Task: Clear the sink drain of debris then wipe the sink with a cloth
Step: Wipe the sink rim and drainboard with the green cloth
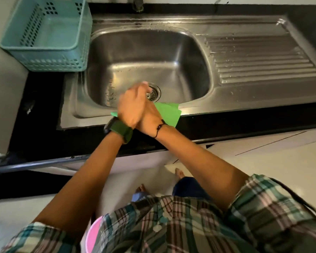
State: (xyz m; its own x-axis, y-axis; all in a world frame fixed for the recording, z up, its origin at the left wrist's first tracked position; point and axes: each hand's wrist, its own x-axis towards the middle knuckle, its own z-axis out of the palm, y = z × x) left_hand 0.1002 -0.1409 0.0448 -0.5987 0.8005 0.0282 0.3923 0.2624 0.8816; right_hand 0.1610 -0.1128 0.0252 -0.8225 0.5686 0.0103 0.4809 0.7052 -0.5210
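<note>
- Head view: the person stands at a stainless steel sink (148, 57) set in a dark worktop (44, 99), both arms stretched forward over the near rim.
- The two hands meet right over the near edge of the basin, pressed side by side and partly overlapping.
- The left hand (130, 105), with a dark green watch (118, 130) on its wrist, reaches towards the round metal drain strainer (153, 91); its fingers (143, 86) curl down at the strainer's near-left edge, but I cannot tell from here whether they grip anything.
- The right hand (150, 115), with a thin black cord bracelet (160, 127) on its wrist, lies just beside and partly under the left; its fingers are hidden, so I cannot tell whether they are open or closed.
- A green cloth (167, 112) lies draped on the sink's front rim, directly beneath both hands, sticking out to the right and a little to the left of them. Whether either hand holds it is not clear.
- Water droplets sit on the basin floor left of the drain.
- The ribbed draining board (263, 59) runs off to the right of the basin, also spotted with droplets.
- A teal perforated plastic basket (44, 33) stands to the left of the sink, touching its corner.
- The tap base (138, 4) shows at the top, behind the basin.
- The person wears a plaid shirt (190, 225); bare feet show on the pale floor (263, 161) below.
</note>
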